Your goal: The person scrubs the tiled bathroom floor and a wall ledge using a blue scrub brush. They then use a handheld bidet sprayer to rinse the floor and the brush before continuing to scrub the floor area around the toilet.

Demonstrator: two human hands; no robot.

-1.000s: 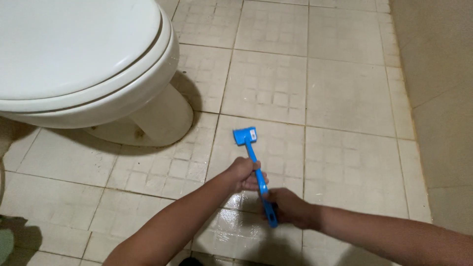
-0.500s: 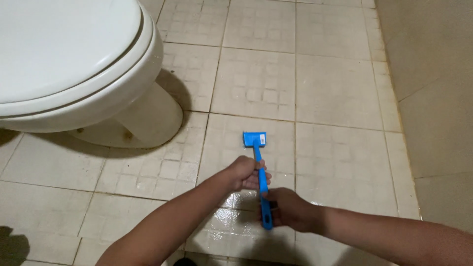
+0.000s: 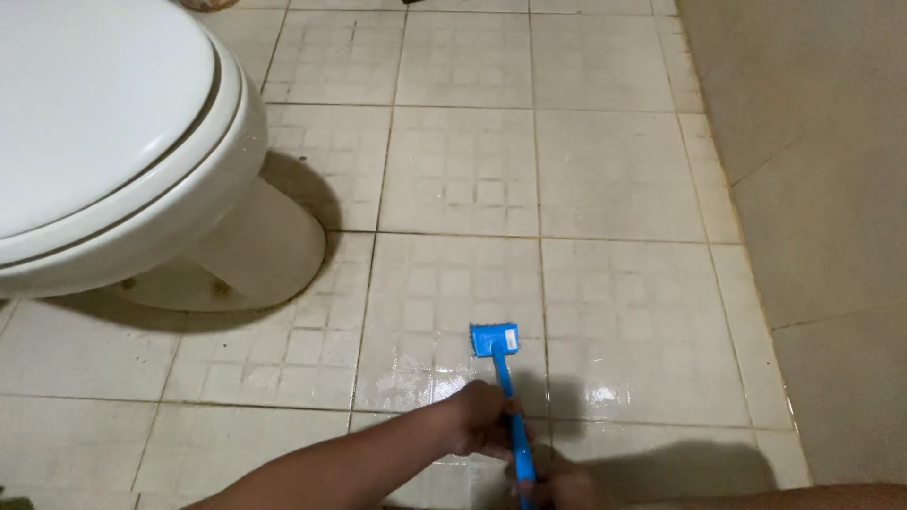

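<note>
Both hands grip one tool: a bright blue plastic scrub brush (image 3: 504,387) with a small rectangular head and a long thin handle. The brush head rests flat on the beige square-patterned floor tiles (image 3: 614,170), on a wet, glossy patch near the lower edge of the floor as seen, just left of a dark grout line running away from the person. The handle slopes back from the head toward the person.

The left hand (image 3: 482,420) is clenched round the middle of the handle, fingers curled over it from the left side; the head lies just beyond these fingers, apart from them. The right hand (image 3: 557,489) is clenched round the lower end of the handle, at the bottom edge of the view and partly cut off.

A white ceramic toilet (image 3: 123,170) with its lid closed stands at the upper left, well apart from the brush. A plain beige wall (image 3: 812,189) borders the right edge of the floor.
</note>
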